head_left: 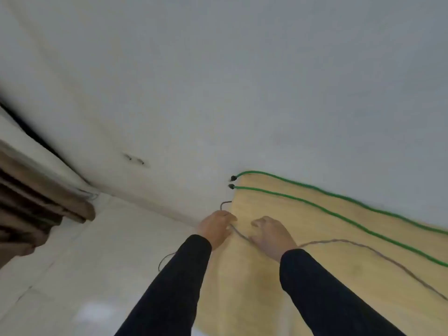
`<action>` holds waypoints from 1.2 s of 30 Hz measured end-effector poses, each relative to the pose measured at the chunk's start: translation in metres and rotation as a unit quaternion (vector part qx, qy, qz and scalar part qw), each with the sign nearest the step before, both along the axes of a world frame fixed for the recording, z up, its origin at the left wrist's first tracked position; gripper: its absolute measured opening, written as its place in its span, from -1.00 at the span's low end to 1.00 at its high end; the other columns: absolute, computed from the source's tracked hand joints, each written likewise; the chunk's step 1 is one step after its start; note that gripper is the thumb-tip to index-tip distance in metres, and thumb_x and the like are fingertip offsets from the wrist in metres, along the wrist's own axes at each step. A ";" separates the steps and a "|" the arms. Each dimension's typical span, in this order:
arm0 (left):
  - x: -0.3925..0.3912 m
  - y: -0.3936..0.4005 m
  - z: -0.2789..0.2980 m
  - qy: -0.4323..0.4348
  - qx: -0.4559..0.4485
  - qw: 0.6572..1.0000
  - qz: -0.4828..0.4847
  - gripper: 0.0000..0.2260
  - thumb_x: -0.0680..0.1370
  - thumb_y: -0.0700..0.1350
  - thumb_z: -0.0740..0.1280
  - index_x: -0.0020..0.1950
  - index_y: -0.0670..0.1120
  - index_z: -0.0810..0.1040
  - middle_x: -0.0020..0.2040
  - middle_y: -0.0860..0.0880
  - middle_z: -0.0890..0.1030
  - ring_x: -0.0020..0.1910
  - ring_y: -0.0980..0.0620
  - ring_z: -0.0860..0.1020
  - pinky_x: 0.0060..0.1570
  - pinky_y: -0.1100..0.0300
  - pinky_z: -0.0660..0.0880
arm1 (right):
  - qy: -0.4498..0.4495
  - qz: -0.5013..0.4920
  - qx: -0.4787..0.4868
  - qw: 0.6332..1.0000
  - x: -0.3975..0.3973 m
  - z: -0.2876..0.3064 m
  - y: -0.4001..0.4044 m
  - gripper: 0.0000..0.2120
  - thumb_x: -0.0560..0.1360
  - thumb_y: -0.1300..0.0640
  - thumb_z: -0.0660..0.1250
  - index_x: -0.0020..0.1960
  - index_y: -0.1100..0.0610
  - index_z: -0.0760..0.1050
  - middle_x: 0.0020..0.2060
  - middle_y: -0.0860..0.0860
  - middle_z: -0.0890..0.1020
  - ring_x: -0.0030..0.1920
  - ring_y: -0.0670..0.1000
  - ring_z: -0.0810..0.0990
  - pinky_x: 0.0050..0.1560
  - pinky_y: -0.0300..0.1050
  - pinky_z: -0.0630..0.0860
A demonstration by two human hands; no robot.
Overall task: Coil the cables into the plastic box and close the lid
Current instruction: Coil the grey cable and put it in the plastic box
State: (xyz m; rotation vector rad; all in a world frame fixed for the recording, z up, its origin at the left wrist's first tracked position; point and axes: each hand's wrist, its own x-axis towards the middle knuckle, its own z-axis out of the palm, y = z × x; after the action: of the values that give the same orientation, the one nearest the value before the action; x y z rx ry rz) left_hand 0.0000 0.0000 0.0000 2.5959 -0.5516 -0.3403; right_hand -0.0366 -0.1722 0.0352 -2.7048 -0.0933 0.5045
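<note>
Grey thin cable [339,241] trails across the pale wooden tabletop [303,214] at lower right — left hand [215,229] pinches its end, right hand [271,236] curls loosely over it — better gather even loops; box unseen.

I see my left hand [216,226] at the counter's [303,287] left edge and my right hand [271,235] just beside it, both on a thin cable [363,247] trailing off right. Beyond the hands, a doubled cord [339,209] lies along the wall [242,81]. Left of them, curtains [36,202] hang above the floor [84,275].
</note>
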 end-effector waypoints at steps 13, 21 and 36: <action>0.030 0.010 -0.043 -0.126 -0.078 0.988 -0.037 -0.95 0.50 -0.26 0.30 -0.14 -0.18 0.53 -0.20 -0.12 0.57 -0.23 -0.12 0.51 -0.21 0.11 0.46 | -0.056 -0.042 0.051 0.996 0.023 -0.034 0.026 -0.87 0.52 0.14 0.20 -0.03 0.13 0.50 -0.13 0.08 0.56 -0.15 0.05 0.51 -0.17 -0.14 0.41; 0.048 0.004 0.022 -0.058 -0.203 0.977 0.022 -0.85 0.60 -0.09 0.17 -0.05 -0.11 0.49 -0.18 0.02 0.52 -0.21 0.02 0.49 -0.18 0.12 0.54 | -0.167 -0.070 0.157 0.971 0.032 0.039 -0.001 -0.83 0.53 0.12 0.25 0.05 0.09 0.58 -0.24 -0.04 0.60 -0.25 -0.05 0.51 -0.21 -0.27 0.41; 0.024 -0.041 0.066 -0.049 -0.202 0.974 0.091 -0.79 0.60 -0.09 0.19 -0.22 -0.02 0.50 -0.29 0.01 0.52 -0.34 0.08 0.45 -0.29 0.26 0.45 | -0.128 -0.016 0.202 0.971 0.019 0.094 -0.060 -0.79 0.55 0.16 0.22 0.08 0.14 0.60 -0.06 0.06 0.66 -0.12 0.02 0.55 -0.11 -0.19 0.42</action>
State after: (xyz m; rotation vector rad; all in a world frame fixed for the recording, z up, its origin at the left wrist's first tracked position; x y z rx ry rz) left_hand 0.0240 -0.0410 0.0664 2.2520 -0.3669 -0.0318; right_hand -0.0171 -0.2326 0.1291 -2.3491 -0.1987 0.1058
